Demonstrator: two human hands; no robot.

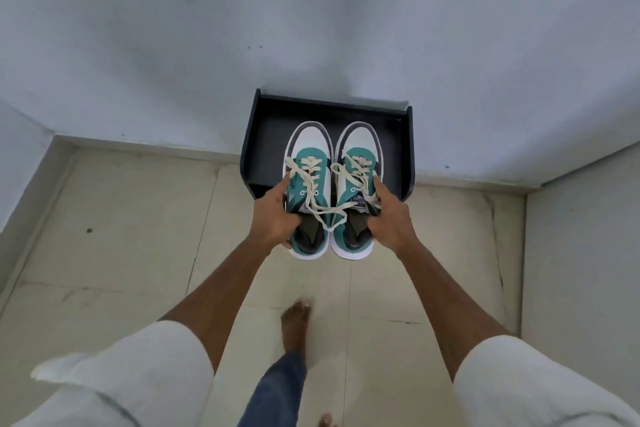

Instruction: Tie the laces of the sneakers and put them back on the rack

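Two teal-and-white lace-up sneakers (323, 191) were held side by side above the dark, low-walled rack (263, 135), one gripped by the left hand (275, 218), the other by the right hand (389, 218).

Two sneakers: left sneaker (308, 184), right sneaker (356, 184) (teal and white, side by side). One dark rack (398, 149) far centre. Two hands: left hand (275, 215), right hand (391, 218). Two bare feet, near one (327, 421) cut off.
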